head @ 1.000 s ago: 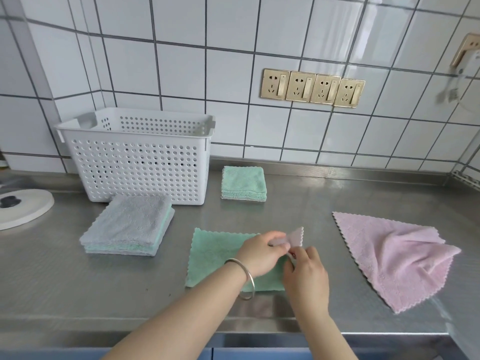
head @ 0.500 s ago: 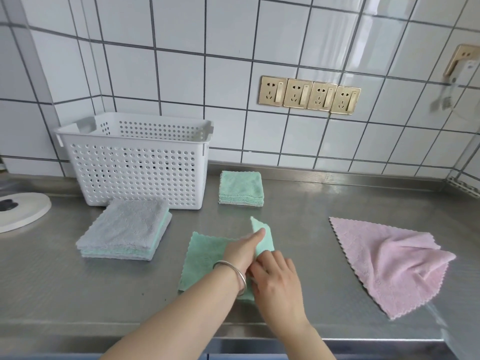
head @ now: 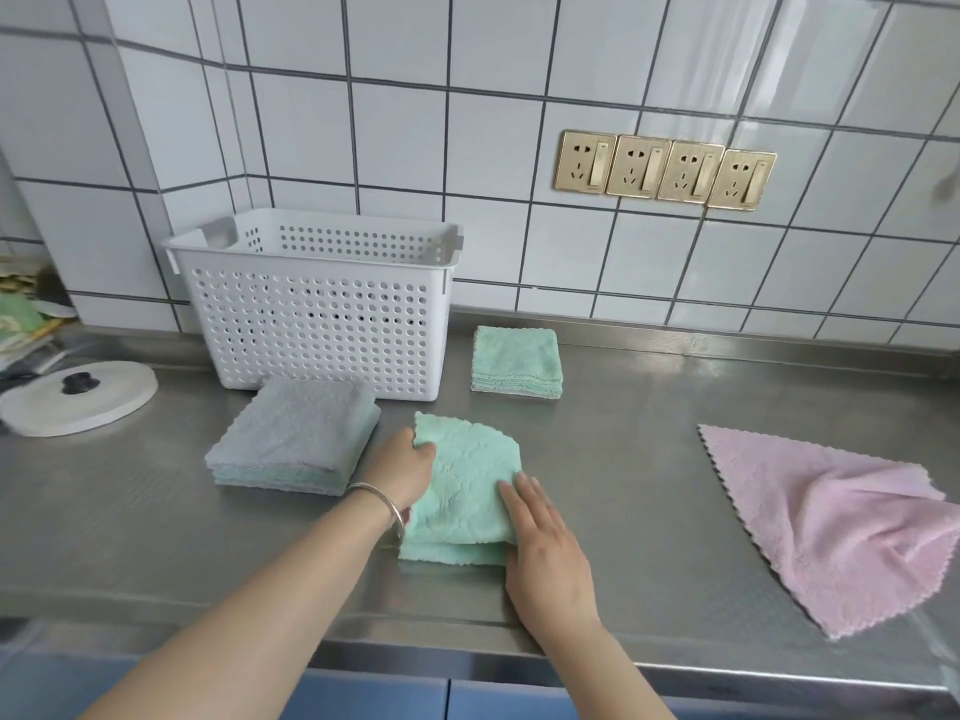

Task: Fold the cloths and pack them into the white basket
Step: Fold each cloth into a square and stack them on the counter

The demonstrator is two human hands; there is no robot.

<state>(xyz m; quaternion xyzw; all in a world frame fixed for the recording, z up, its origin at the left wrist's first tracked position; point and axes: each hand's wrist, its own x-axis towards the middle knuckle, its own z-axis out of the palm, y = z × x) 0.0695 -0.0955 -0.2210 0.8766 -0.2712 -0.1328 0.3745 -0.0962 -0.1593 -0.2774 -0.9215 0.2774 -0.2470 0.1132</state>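
A folded green cloth [head: 467, 485] lies on the steel table [head: 623, 459], in front of the white basket [head: 317, 309] and slightly to its right. The left hand [head: 402, 472], a bangle on its wrist, grips the cloth's left edge with curled fingers [head: 423, 448]. The right hand [head: 545, 553] rests flat on the cloth's right edge, fingers straight and together, pressing down. Touching the basket's front, a folded grey-and-green stack [head: 296, 444]. Just right of the basket, a smaller folded green stack [head: 517, 361]. Far right of the basket, an unfolded pink cloth [head: 826, 522].
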